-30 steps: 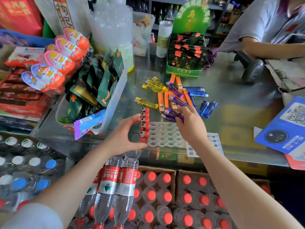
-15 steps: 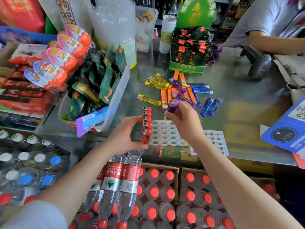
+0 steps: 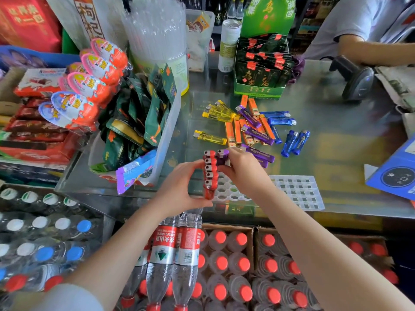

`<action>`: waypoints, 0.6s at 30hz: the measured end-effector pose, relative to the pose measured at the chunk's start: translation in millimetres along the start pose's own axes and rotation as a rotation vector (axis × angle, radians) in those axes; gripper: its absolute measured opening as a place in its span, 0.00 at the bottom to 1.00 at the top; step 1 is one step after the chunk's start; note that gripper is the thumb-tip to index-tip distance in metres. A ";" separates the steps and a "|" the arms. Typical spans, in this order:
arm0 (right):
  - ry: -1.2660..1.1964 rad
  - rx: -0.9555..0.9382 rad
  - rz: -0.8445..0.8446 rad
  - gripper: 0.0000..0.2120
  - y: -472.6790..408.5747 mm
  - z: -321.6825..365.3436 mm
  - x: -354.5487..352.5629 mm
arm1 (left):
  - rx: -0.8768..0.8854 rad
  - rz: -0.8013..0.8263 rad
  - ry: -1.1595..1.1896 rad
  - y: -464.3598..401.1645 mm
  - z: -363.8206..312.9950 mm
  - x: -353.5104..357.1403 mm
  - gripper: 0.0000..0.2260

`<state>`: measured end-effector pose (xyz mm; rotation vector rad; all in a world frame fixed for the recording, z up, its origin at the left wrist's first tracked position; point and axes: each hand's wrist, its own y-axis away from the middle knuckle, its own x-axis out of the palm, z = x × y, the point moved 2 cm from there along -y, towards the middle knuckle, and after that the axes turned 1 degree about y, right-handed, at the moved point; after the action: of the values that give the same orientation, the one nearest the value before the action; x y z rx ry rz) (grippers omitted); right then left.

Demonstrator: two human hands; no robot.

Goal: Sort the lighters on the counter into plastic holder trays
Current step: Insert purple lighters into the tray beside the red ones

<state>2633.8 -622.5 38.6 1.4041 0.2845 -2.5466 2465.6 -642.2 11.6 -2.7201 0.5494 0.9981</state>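
A clear plastic holder tray (image 3: pixel 226 194) lies on the glass counter's near edge. Several red lighters (image 3: pixel 209 173) stand upright in its left column. My left hand (image 3: pixel 179 187) is pressed against that red column, thumb at its near end. My right hand (image 3: pixel 243 170) holds a purple lighter (image 3: pixel 222 157) upright next to the far end of the red column. Loose lighters lie beyond: yellow (image 3: pixel 210 137), orange (image 3: pixel 235 133), purple (image 3: pixel 258 134) and blue (image 3: pixel 294 142).
A second tray (image 3: pixel 298 191) with square cells lies to the right. A snack bin (image 3: pixel 166 140) stands at the left, a green display box (image 3: pixel 258 90) behind the lighters, a blue carton (image 3: pixel 395 173) at the right. Another person's arm (image 3: pixel 377 52) rests beside a barcode scanner (image 3: pixel 357 81).
My right hand picked a purple lighter from the loose pile and brought it back and left to the tray, beside the red column. My left hand stayed at the red lighters.
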 end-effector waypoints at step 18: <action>0.155 0.287 -0.240 0.13 12.9 -64.1 -22.2 | -0.098 0.019 -0.006 1.8 4.9 3.8 0.40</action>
<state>2700.7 -615.3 22.9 1.7741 0.1207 -2.7612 2464.6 -643.4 5.3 -2.8007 0.5396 1.0648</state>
